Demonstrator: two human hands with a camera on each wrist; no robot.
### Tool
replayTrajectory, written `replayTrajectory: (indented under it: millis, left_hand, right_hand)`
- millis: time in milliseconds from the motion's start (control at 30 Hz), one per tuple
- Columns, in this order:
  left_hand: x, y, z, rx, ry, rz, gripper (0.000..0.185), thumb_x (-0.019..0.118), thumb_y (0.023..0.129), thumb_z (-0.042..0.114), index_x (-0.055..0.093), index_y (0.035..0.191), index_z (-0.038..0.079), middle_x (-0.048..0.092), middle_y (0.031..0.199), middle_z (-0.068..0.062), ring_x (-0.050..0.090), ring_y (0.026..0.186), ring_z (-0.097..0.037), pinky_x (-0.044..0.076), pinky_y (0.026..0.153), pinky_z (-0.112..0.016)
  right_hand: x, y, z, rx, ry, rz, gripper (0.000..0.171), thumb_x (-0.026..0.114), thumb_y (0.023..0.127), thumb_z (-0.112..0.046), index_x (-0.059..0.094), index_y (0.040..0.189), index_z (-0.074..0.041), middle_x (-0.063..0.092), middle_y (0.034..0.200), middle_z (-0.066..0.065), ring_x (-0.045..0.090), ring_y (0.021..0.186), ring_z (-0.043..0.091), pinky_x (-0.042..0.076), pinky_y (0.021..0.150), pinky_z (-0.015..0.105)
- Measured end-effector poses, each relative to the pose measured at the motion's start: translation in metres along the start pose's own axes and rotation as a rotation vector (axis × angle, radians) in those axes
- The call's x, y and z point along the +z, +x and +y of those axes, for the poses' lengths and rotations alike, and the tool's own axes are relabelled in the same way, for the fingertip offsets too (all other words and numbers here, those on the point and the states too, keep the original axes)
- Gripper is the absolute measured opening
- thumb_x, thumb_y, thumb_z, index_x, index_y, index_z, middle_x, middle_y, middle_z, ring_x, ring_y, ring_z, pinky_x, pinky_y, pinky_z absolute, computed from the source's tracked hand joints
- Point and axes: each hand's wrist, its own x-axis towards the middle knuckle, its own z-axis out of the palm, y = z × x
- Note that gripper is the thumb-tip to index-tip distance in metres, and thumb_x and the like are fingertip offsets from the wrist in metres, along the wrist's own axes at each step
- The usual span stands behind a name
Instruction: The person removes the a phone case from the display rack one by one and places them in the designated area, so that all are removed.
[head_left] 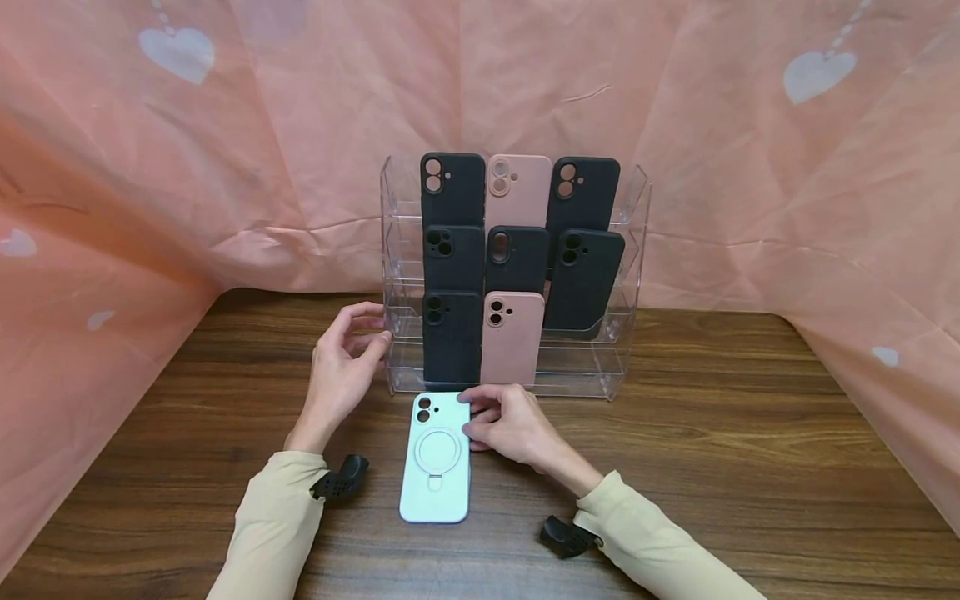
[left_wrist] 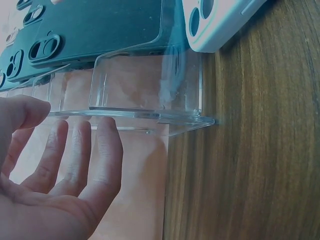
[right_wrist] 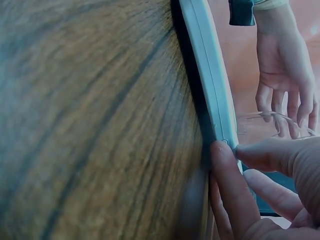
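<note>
A white phone case (head_left: 444,502) with a ring on its back lies in front of the clear stand (head_left: 577,360). At the case's upper right corner, my right hand (head_left: 513,423) pinches the edge between thumb and fingers; the right wrist view shows the case's side (right_wrist: 212,65) close over the tabletop. My left hand (head_left: 341,367) is at the stand's left side, its relaxed fingers touching the side panel (left_wrist: 135,114). In the stand's tiers stand several black phone cases (head_left: 452,342) and pink ones, among them a lower pink case (head_left: 513,343).
Brown wood-grain tabletop (head_left: 750,467) spreads around the stand. Behind and on both sides hangs a pink cloth (head_left: 315,108) with white hearts. A black device (head_left: 341,477) is strapped at each wrist, below the cream sleeves (head_left: 277,517).
</note>
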Motion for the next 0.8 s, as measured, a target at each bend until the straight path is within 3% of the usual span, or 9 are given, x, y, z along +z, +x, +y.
replayTrajectory:
  millis: [200, 500, 800]
  left_hand:
    - [-0.0001, -0.0002, 0.0019, -0.004, -0.003, -0.003, 0.036, 0.065, 0.098, 0.007, 0.060, 0.133, 0.015, 0.066, 0.121, -0.014, 0.072, 0.105, -0.028, 0.064, 0.072, -0.029]
    - [0.0006, -0.0008, 0.0008, 0.008, 0.008, 0.008, 0.037, 0.066, 0.097, 0.006, 0.060, 0.132, 0.017, 0.067, 0.119, -0.011, 0.072, 0.097, -0.012, 0.065, 0.070, -0.029]
    - [0.0001, -0.0013, 0.0004, -0.003, 0.015, -0.002, 0.037, 0.065, 0.098, 0.008, 0.059, 0.134, 0.015, 0.066, 0.122, -0.013, 0.073, 0.105, -0.026, 0.063, 0.071, -0.025]
  right_hand:
    - [-0.0007, -0.0004, -0.0028, -0.015, -0.051, 0.002, 0.035, 0.072, 0.085, 0.005, 0.072, 0.119, -0.001, 0.069, 0.102, 0.016, 0.071, 0.081, 0.013, 0.065, 0.065, 0.030]
    - [-0.0007, 0.0005, -0.0025, -0.017, -0.101, 0.017, 0.034, 0.073, 0.083, 0.004, 0.073, 0.116, -0.003, 0.069, 0.103, 0.015, 0.071, 0.079, 0.011, 0.064, 0.063, 0.027]
    - [-0.0049, -0.0023, -0.0012, -0.037, -0.081, 0.003, 0.030, 0.074, 0.086, 0.001, 0.072, 0.115, -0.001, 0.069, 0.107, 0.017, 0.071, 0.074, 0.011, 0.063, 0.061, 0.029]
